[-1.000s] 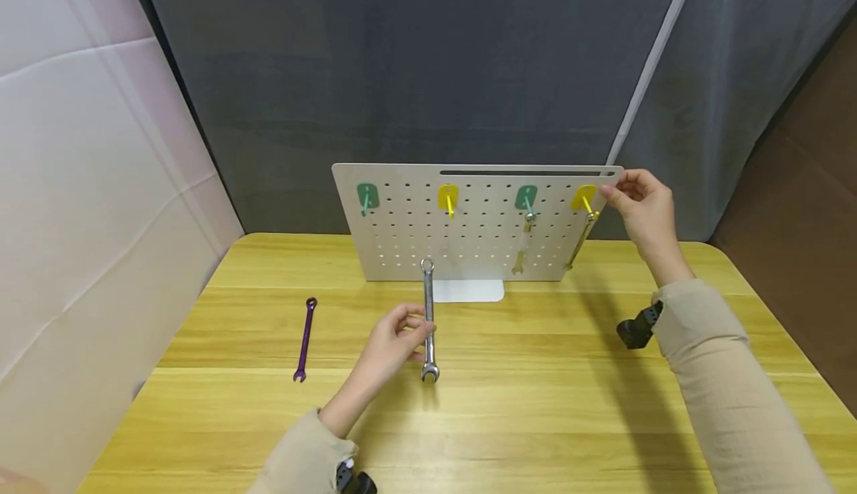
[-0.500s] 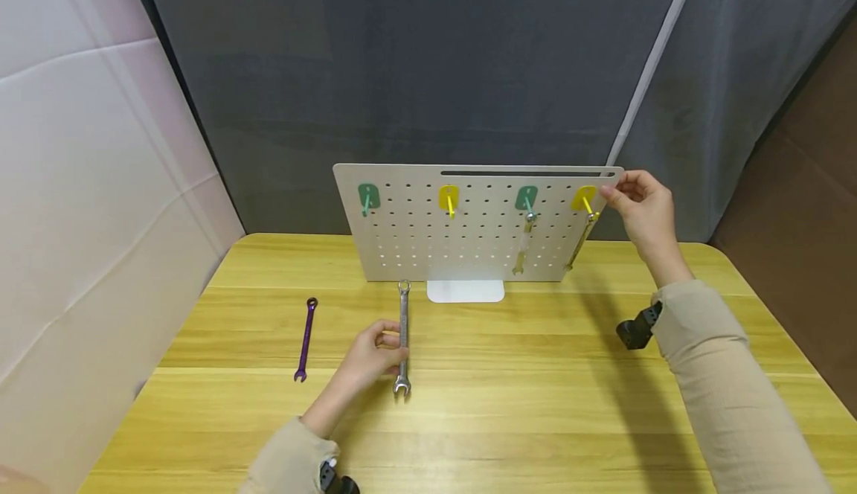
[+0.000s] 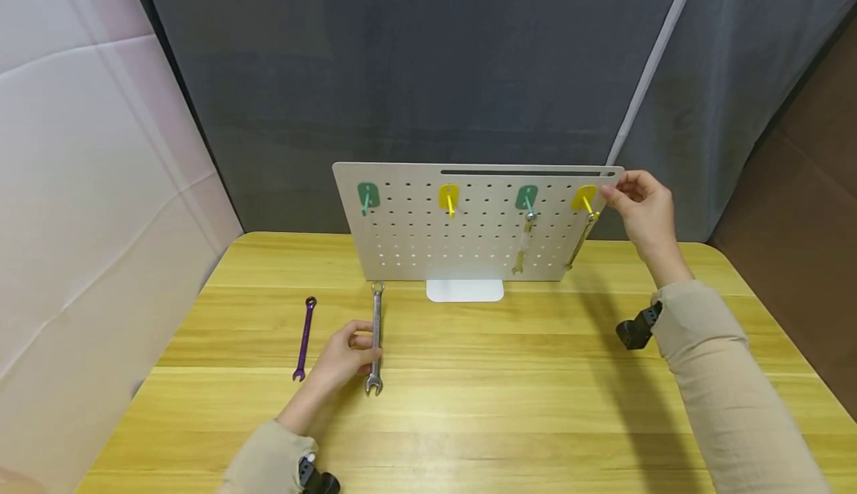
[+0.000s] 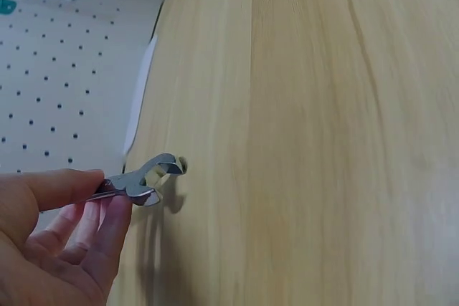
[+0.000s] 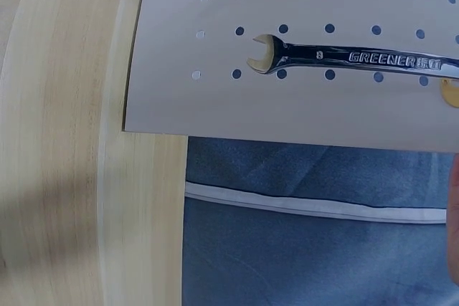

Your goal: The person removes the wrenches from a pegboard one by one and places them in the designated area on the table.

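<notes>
My left hand (image 3: 344, 356) pinches a silver combination wrench (image 3: 376, 338) between thumb and fingers, its ring end pointing at the pegboard. In the left wrist view the wrench's open end (image 4: 147, 179) sticks out past the fingertips, over its shadow on the wood. My right hand (image 3: 644, 211) grips the upper right corner of the white pegboard (image 3: 408, 237). Two wrenches hang there, one from the right green hook (image 3: 527, 198) and one from the right yellow hook (image 3: 585, 198). The right wrist view shows a hanging wrench (image 5: 358, 59) up close, lettered GREENER.
On the wooden table (image 3: 469, 419), left of my left hand, lies a purple wrench (image 3: 304, 339). The left green hook (image 3: 368, 196) and left yellow hook (image 3: 448, 197) carry nothing. A white foot (image 3: 465, 291) juts out under the board. Dark cloth (image 3: 402, 70) hangs behind.
My left hand has carried the silver wrench leftward, away from the board's middle and lower in the head view, closer to the purple wrench. My right hand stays at the board's corner.
</notes>
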Motion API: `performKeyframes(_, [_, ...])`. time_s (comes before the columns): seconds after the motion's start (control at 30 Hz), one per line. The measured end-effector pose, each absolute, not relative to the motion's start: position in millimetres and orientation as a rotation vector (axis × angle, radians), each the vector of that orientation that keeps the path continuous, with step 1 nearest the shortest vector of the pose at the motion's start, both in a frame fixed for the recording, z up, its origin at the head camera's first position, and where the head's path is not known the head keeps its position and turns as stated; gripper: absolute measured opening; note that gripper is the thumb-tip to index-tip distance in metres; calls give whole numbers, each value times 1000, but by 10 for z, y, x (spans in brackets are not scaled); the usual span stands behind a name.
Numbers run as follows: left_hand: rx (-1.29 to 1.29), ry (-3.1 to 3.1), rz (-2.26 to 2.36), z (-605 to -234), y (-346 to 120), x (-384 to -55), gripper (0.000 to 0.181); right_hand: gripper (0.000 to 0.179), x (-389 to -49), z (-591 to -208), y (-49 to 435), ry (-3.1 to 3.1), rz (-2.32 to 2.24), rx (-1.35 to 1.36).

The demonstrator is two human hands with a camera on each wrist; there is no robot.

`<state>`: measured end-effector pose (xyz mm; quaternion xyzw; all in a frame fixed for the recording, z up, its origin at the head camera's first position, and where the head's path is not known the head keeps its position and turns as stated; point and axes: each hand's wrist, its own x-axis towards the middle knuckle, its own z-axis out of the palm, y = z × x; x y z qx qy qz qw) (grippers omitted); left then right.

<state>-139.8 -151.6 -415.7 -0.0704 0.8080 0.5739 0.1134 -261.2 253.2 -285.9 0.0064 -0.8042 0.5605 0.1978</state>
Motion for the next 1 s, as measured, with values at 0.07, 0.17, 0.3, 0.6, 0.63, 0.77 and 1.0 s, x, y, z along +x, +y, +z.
performKeyframes(0.07, [-207, 2375, 1674, -4164, -1563, -1400, 43, 14, -2614, -2861, 2536, -2253, 1566, 17])
performKeyframes(0.17, [-215, 2373, 1662, -4180, -1629, -1402, 44, 14, -2617, -2865, 2536, -2252, 1568, 17])
performKeyframes(0.3, [-239, 2366, 1665, -4209, -1693, -1412, 45, 14, -2618, -2868, 2532, -2248, 1571, 19])
performKeyframes(0.6, [-316, 2341, 1674, -4228, -1719, -1417, 47, 13, -2615, -2869, 2541, -2253, 1572, 20])
performKeyframes(0.63, [-316, 2345, 1665, -4226, -1719, -1415, 48, 13, -2614, -2868, 2541, -2254, 1571, 20])
performKeyframes(0.77, [-314, 2367, 1631, -4224, -1721, -1419, 47, 13, -2610, -2866, 2535, -2256, 1569, 20])
performKeyframes(1.0, [-320, 2406, 1595, -4249, -1724, -1448, 44, 13, -2603, -2861, 2526, -2250, 1569, 32])
